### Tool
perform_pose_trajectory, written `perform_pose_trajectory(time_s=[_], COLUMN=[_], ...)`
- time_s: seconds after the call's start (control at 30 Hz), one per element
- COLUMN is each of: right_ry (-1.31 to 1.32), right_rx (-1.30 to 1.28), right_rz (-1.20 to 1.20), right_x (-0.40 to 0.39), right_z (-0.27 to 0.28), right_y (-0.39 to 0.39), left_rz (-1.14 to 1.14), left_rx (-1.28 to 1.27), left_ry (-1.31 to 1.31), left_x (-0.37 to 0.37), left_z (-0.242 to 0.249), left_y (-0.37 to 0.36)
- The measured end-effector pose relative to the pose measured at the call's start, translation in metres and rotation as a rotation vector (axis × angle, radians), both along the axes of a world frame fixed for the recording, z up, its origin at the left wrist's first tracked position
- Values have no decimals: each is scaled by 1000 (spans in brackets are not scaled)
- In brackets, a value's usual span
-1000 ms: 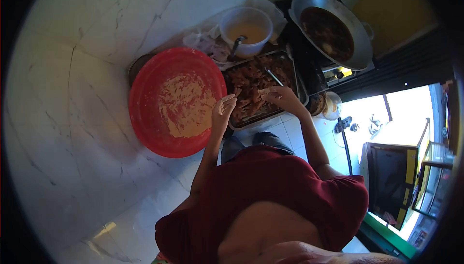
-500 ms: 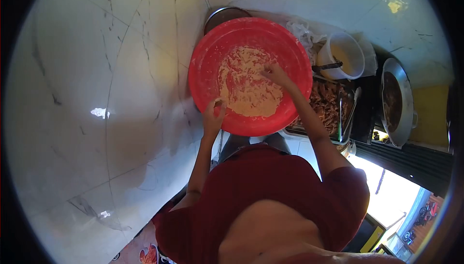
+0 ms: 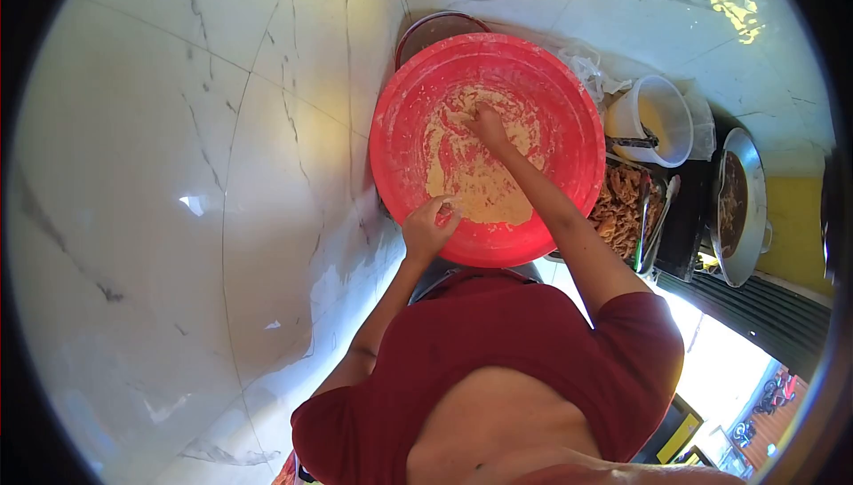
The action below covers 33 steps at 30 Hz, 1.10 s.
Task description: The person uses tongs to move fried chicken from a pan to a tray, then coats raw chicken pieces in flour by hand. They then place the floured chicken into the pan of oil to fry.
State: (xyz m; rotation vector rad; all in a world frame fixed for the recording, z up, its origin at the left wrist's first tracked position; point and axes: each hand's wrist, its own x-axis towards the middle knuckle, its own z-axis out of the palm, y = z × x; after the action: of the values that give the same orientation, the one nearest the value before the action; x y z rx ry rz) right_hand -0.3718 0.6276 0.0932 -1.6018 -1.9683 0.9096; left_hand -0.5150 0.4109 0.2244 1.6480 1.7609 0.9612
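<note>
A big red plastic basin [image 3: 391,152] holds pale, flour-like powder [image 3: 489,192], clumpy in places and smeared over the bottom. My right hand [image 3: 487,127] reaches into the basin's far part, its fingers bunched together at the powder. Whatever lies between those fingers is hidden. At the near left rim, my left hand [image 3: 430,229] is over the basin edge. Its fingers are curved, with a gap between thumb and forefinger, and nothing shows clearly in them.
Right of the basin are a glass-sided tray of browned fried pieces [image 3: 622,201], tongs [image 3: 665,218] and a white bucket [image 3: 680,116] with yellowish contents. Farther right is a wide metal pan [image 3: 753,210] of dark oil. A tiled wall [image 3: 293,156] stands close on the left.
My right hand has moved left and slightly farther into the basin. My left hand's fingers have parted a little at the rim. The whole view has shifted slightly.
</note>
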Motion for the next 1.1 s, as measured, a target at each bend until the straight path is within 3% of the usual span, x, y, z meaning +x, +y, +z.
perform_pose_trajectory(time_s=[0.1,0.2,0.3,0.4,0.5,0.6,0.67,0.7,0.8,0.9,1.0,1.1], right_ry=[91,20,784,264,92,709,196,-57,513,999,-64,840], right_rx=[97,-239,-513,-431,-399,-718,-581,-500,-467,-747,-223,-632], right_rz=[3,-43,-317,105,181,9,75,104,177,94,76,188], right_x=[5,13,18,43,51,45,48,49,42,31,48,43], right_z=[-4,28,25,27,24,54,68,74,96,148,130,137], right_y=[-2,1,3,6,2,-20,-28,-31,-55,-74,-65,-87], left_rz=[-13,-12,-15,-27,-22,56,126,125,96,44,21,-36], left_rx=[-7,-17,-35,-84,-130,-88,26,105,283,312,328,363], left_ry=[9,15,13,40,-2,-253,-447,-396,-274,-230,-213,-186], left_x=[0,1,0,-2,-2,0,1,2,12,22,28,35], left_z=[0,-1,0,-3,2,0,-23,-16,1,3,5,10], left_y=[2,2,4,4,7,26,54,68,104,123,130,132])
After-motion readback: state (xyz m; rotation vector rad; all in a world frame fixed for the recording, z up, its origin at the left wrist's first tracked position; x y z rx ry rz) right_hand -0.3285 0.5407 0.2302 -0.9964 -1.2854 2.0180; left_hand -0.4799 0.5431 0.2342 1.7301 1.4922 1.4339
